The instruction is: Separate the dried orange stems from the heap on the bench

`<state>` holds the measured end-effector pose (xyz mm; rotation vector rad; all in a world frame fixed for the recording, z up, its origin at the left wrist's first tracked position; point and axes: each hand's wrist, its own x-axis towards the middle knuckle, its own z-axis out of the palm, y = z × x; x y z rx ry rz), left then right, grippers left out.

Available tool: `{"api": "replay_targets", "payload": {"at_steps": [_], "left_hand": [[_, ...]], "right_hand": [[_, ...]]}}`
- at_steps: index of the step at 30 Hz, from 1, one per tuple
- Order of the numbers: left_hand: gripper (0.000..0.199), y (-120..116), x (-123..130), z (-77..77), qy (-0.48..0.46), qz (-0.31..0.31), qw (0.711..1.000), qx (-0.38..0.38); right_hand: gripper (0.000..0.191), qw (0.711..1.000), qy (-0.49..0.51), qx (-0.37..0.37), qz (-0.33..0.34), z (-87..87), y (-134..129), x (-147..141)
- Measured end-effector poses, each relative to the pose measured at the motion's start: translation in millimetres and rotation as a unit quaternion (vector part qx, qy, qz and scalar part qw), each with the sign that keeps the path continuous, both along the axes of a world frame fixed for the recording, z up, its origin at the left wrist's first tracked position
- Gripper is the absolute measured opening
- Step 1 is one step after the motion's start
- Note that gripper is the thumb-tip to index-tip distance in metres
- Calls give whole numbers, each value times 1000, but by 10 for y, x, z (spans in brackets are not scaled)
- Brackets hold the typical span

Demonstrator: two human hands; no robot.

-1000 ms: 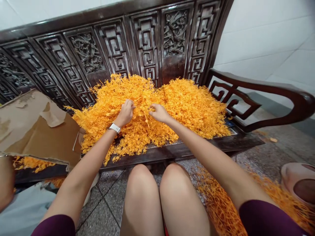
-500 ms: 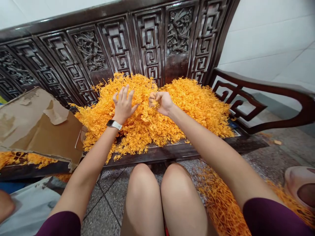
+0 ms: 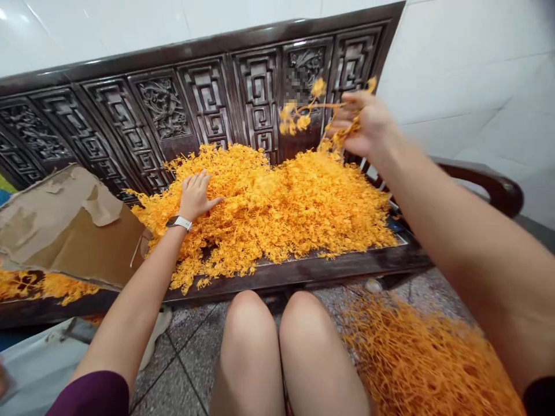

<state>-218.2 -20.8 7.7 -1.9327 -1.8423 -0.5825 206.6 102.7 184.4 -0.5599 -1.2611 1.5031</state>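
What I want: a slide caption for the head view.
Right hand holds orange sprigs above the orange heap on a carved bench; left hand open at the heap.

Had glossy white tiled walls (image 3: 455, 34) behind and to the right, reflecting bright light at the upper left. Featured a long, dark brown, polished wooden bench (image 3: 303, 271) with a back of upright panels (image 3: 232, 104) in fretwork and carved relief and a curved wooden armrest (image 3: 507, 196) at the right end. Was floored with speckled grey tiles (image 3: 199, 346), crossed by dark joint lines.
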Motion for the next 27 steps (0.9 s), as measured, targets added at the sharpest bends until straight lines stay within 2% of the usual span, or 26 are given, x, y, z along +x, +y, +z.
{"api": "replay_targets", "payload": {"at_steps": [3,6,10,13,15,16,17,19,20,22,23,25,27], "left_hand": [[86,8,111,44,1,9,1000,-18],[86,-22,267,71,3,18,999,-30],[83,-179,600,180,41,6,998,-56],[73,-367,989,381,44,-67,994,-75],[58,-467,1313,569,-36,-141,986,-80],[54,-497,1487,669,-106,-197,971,-85],[53,-508,1663,766,-197,-254,943,-86],[56,-478,1998,927,-401,-333,849,-80],[54,-441,2146,981,-483,-349,799,-82],[51,-342,2384,1025,-596,-351,716,-93],[47,-290,2472,1011,-638,-342,684,-92],[36,-202,2596,919,-701,-318,634,-77],[24,-141,2675,759,-742,-300,596,-62]], "right_hand": [[47,1000,0,11,12,351,-90,291],[52,999,-50,2,-18,523,-266,428],[54,990,-120,25,-76,571,-555,410],[50,988,-132,37,-68,528,-716,299],[46,989,-132,33,-51,462,-803,189],[44,989,-136,32,-40,416,-847,127],[40,989,-140,33,-29,362,-895,62],[31,989,-144,36,-5,231,-1000,-66],[27,989,-145,33,9,155,-1054,-123],[20,990,-137,24,31,-12,-1150,-204],[17,990,-131,19,38,-102,-1185,-221],[14,991,-123,12,43,-300,-1217,-201],[13,991,-123,17,43,-521,-1198,-112]]}}
